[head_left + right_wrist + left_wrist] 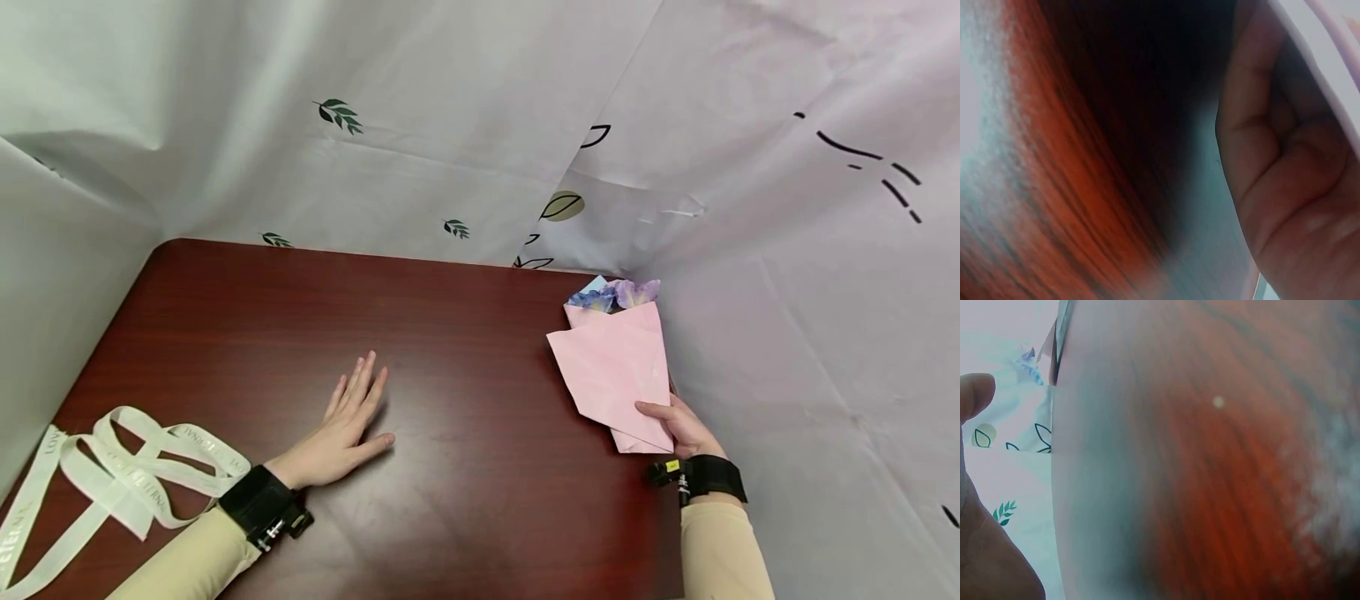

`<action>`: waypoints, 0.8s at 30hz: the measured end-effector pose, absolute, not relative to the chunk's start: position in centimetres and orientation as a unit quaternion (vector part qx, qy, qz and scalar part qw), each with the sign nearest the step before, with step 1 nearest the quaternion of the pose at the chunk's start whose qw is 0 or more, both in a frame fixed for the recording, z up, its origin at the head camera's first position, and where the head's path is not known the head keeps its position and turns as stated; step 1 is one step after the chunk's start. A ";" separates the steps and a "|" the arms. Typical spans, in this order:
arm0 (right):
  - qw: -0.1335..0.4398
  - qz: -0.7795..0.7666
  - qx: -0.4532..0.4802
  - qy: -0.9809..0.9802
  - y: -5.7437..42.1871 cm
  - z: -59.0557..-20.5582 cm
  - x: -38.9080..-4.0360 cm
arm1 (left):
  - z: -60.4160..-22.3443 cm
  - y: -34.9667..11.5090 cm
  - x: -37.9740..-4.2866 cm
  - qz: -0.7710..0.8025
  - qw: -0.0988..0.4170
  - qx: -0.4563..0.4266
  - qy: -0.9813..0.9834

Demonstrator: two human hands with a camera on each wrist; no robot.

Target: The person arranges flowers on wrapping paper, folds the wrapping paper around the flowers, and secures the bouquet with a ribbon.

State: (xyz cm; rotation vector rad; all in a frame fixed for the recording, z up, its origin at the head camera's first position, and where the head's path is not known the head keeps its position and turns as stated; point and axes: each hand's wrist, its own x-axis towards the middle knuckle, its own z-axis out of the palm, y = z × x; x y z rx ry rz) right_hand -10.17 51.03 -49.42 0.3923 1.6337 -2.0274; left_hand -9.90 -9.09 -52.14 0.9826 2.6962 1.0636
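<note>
At the table's right side my right hand [688,429] grips a small flower bouquet wrapped in pink paper [615,367]. The thumb lies over the front of the wrap near its lower end; the other fingers are behind it. Purple [636,292] and blue flowers [594,300] peek out at the far end. In the right wrist view, the pale paper edge [1325,62] runs along the curled fingers. My left hand [337,437] holds nothing, palm down with fingers spread, over the left middle of the table. Only its thumb side [991,556] shows in the left wrist view.
A loose heap of white printed ribbon [123,492] lies at the table's left front, beside my left wrist. The dark red wooden table [450,375] is bordered by pale curtains [450,125] at the back, left and right, the right one close to my right hand.
</note>
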 end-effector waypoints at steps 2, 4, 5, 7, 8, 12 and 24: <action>0.254 -0.735 0.152 0.611 51.2 -49.7 -10.4 | -52.2 -9.1 -9.9 0.349 0.038 0.322 0.879; 0.251 -0.722 0.167 0.623 51.4 -49.9 -10.6 | -52.2 -9.2 -9.9 0.349 0.036 0.323 0.879; 0.249 -0.713 0.171 0.633 51.5 -50.0 -10.7 | -52.2 -9.2 -9.9 0.349 0.035 0.322 0.879; 0.234 -0.693 0.187 0.656 51.9 -50.3 -10.8 | -52.2 -9.2 -9.8 0.349 0.036 0.323 0.879; 0.221 -0.680 0.197 0.671 52.1 -50.5 -10.9 | -52.2 -9.2 -9.8 0.348 0.037 0.323 0.879; 0.158 -0.589 0.195 0.768 52.6 -50.5 -11.2 | -52.3 -9.4 -9.8 0.351 0.037 0.323 0.878; 0.058 -0.387 0.130 0.911 52.5 -50.2 -11.3 | -52.5 -9.9 -10.0 0.345 0.034 0.318 0.882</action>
